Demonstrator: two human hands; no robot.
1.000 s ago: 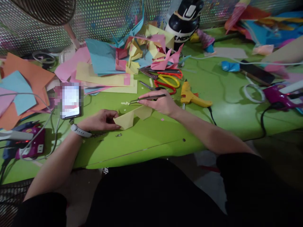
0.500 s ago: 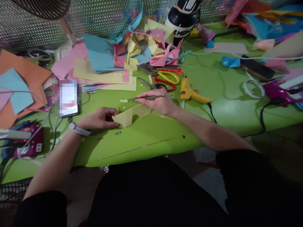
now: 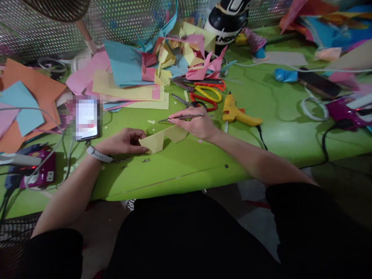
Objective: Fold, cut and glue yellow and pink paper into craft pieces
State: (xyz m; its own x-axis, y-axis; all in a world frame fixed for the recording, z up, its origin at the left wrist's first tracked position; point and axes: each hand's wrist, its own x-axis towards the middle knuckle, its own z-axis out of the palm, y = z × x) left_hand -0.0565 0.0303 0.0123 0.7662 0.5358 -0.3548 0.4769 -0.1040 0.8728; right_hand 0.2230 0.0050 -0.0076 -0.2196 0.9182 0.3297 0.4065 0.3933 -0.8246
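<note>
Holding paper in left grip, tweezers in right grip, green table, perforated screen

On the tabletop, the phone lies left of the folded paper and the glue gun right of it. Behind the folded paper lie the scissors; farther back, the bottle stands beside the paper heap.

Clear to pass right of the yellow glue gun, beyond its black cord; blocked on its left by scissors and the right hand.
</note>
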